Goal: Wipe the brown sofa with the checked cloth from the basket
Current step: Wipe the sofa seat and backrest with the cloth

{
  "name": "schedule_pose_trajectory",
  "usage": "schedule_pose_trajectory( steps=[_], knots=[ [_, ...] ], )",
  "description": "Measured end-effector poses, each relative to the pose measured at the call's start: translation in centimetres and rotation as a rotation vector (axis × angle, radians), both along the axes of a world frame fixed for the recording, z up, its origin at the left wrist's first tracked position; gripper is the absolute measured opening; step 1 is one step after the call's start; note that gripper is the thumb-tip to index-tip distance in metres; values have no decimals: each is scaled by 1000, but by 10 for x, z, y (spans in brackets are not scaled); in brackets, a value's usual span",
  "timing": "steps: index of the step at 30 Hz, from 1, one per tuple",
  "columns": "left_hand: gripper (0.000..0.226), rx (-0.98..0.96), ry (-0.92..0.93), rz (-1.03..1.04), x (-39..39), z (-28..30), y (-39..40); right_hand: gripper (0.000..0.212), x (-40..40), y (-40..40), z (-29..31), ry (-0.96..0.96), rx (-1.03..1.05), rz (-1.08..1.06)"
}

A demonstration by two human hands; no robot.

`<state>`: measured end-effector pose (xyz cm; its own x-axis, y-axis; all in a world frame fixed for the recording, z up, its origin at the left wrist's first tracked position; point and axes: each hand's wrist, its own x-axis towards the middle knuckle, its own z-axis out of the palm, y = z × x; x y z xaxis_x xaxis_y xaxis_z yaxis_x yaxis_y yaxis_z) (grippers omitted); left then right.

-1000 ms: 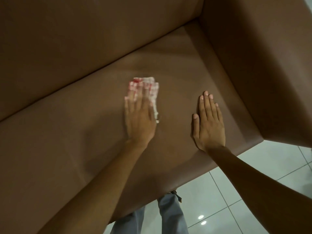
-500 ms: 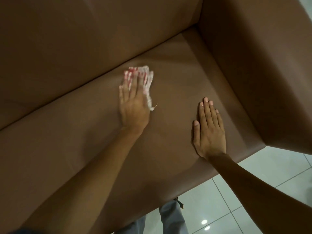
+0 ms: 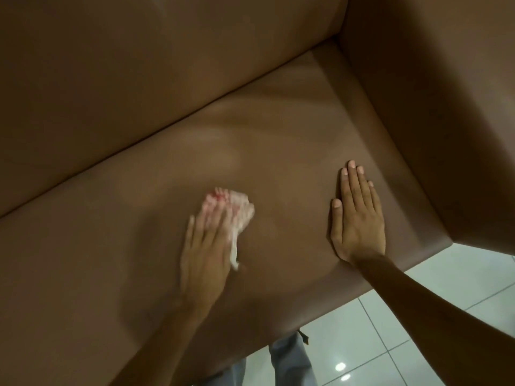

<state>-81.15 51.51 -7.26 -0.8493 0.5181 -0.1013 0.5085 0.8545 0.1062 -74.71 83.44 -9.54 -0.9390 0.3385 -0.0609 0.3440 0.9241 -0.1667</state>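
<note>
The brown sofa [image 3: 278, 129] fills most of the head view, with its seat in the middle, backrest above and armrest at the right. My left hand [image 3: 204, 252] lies flat on the seat and presses the red-and-white checked cloth [image 3: 237, 208] under its fingers; the hand is blurred by motion. The cloth sticks out past the fingertips and along the thumb side. My right hand [image 3: 356, 215] rests flat on the seat, fingers together, near the armrest and holds nothing. The basket is not in view.
The sofa armrest [image 3: 446, 107] rises just right of my right hand. White glossy floor tiles [image 3: 418, 324] show beyond the seat's front edge at the lower right. My legs in grey trousers [image 3: 289, 363] stand against the seat front.
My left hand slid the cloth up toward the backrest, then pulled it back down toward the seat's front edge. My right hand stayed planted in the same place.
</note>
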Motion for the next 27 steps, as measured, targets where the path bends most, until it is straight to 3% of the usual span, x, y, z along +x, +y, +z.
schedule_pose_trajectory(
  steps=[2,4,7,10,14,17,20,22,27],
  knots=[
    [74,123,43,211,-54,4,46,67,1,0,0,-5,0,1],
    [68,159,20,301,-87,2,94,67,1,-1,0,2,10,2],
    [95,62,-7,72,-56,-2,117,67,1,-2,0,14,0,19],
    [128,26,-99,-186,15,3,76,67,0,1,0,-1,8,11],
    [110,8,-100,-281,61,20,-4,68,-1,-3,5,-52,-8,7],
    [110,58,-105,-50,38,33,-49,68,-4,-9,15,-93,-31,-21],
    [69,224,-53,362,-8,45,-71,72,-6,-19,27,-106,-151,-92],
    [54,346,17,563,-40,58,-71,76,-4,-29,32,-100,-215,-84],
    [50,668,241,533,-118,119,-38,82,-39,-45,59,-37,-308,18]
  ],
)
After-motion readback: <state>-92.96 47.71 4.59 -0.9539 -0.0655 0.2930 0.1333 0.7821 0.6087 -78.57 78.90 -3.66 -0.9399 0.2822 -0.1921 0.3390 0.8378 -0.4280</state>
